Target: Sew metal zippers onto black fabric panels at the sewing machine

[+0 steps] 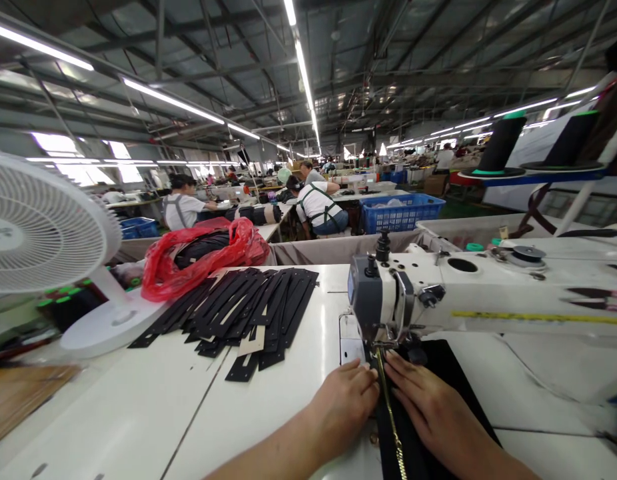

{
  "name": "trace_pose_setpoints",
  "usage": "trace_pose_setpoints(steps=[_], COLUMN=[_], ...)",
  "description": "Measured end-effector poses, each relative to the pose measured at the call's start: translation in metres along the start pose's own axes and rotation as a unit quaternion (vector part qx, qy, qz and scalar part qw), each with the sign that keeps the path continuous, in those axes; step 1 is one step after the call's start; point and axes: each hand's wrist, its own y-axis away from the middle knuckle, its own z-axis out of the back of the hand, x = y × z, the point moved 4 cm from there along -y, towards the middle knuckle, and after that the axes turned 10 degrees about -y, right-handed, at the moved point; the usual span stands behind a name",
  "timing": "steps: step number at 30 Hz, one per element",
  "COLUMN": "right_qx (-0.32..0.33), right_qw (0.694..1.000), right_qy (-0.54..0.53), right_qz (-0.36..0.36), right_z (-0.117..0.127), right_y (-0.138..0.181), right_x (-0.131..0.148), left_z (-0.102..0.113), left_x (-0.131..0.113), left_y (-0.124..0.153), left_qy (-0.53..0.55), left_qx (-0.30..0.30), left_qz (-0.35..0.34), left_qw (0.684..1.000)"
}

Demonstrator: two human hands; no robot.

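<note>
A black fabric piece [466,383] lies under the head of a white sewing machine [408,293]. Along it runs a zipper [388,407] with gold teeth, leading from the presser foot area down to the bottom edge of the view. My left hand [346,400] is closed, its curled fingers gripping the zipper's left edge just in front of the needle area. To the right of the gold teeth, my right hand [428,403] rests flat on the fabric with fingers stretched toward the presser foot. The needle itself is too small to make out.
Left of the machine lies a pile of black slotted strips [253,307], beside a red plastic bag [203,257] and a white fan [43,227]. Thread cones [501,147] stand at upper right. Snips [596,297] lie on the machine arm. Co-workers sit beyond, near a blue crate [401,212].
</note>
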Motion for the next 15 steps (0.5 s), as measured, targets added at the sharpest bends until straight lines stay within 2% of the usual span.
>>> trace_pose_setpoints(steps=[9,12,15], right_qx=[-0.003,0.017,0.020], right_qw=[1.000,0.999,0.999], right_qy=[-0.014,-0.032,-0.018], right_qz=[-0.012,-0.027,-0.024], right_z=[-0.002,0.009,0.022], right_y=[-0.013,-0.007,0.013], right_x=[-0.016,-0.005,0.020], left_z=[0.001,0.005,0.010], left_x=[0.011,0.004,-0.006], left_y=[-0.004,0.005,0.015], left_qy=[0.028,0.014,0.017], left_qx=[0.009,0.005,0.000], left_qz=[0.027,0.012,0.001], left_qw=[0.999,1.000,1.000])
